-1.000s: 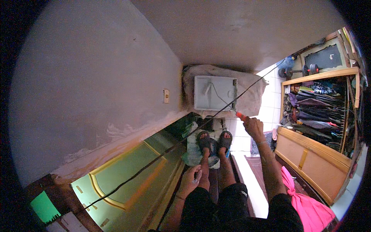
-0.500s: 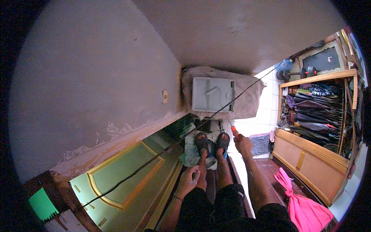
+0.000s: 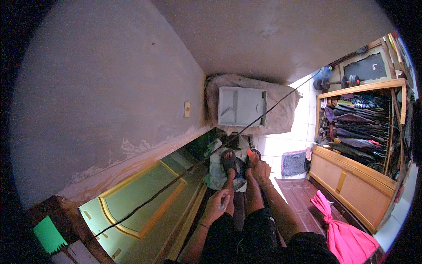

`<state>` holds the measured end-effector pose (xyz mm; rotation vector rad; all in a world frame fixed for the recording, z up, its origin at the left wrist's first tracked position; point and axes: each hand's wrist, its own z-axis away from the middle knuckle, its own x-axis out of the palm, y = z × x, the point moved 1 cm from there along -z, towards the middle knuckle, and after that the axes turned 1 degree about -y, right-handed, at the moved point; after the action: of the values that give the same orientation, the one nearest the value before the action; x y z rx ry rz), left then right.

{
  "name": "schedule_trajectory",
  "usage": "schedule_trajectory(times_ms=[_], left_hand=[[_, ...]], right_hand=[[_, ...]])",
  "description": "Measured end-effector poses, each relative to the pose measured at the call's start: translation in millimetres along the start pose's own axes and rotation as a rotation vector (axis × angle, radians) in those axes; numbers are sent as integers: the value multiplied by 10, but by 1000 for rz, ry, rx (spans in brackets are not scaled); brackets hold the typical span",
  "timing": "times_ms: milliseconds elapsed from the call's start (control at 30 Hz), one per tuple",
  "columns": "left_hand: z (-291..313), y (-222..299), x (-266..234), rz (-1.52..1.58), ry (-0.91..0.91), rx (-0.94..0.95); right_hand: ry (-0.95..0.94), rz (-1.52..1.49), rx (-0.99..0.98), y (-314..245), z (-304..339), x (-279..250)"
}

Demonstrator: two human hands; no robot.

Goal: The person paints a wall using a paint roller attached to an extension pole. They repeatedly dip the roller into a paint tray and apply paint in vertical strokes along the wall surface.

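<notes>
Roller (image 3: 252, 154) is out in front of the right leg, red handle in the right hand (image 3: 262, 173), which is wrapped tight around it; can't make out the head from here. Left hand (image 3: 216, 204) is half curled by the left leg, can't tell if anything's in it. Pink bundle (image 3: 350, 235), knotted near the top, sits off to the right. Dark sandals (image 3: 229, 162) on the feet, dark mat (image 3: 293, 163) over on white tiles (image 3: 269, 147). Past the feet there's a pale grey tray (image 3: 252, 99) on a stained cloth (image 3: 281, 113), with a darker streak inside. Grey wall (image 3: 110, 88) on the left, patchy along its lower edge, with a switch (image 3: 187, 110). Far right, a wooden cabinet (image 3: 369, 185) is packed with clothes (image 3: 358, 130), dumbbell (image 3: 345, 82) beyond it.
</notes>
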<state>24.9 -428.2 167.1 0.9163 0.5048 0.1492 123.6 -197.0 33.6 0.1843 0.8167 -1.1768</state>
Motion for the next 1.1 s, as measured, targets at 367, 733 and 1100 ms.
schedule_trajectory(times_ms=[367,733,1100], left_hand=[[103,-429,108,24,83,51],[23,-273,53,-39,40,62],[27,-253,-6,-61,4,1]], right_hand=[[120,89,-34,479,-126,343],[326,190,-254,461,-431,-148],[354,168,-109,882,-106,-379]])
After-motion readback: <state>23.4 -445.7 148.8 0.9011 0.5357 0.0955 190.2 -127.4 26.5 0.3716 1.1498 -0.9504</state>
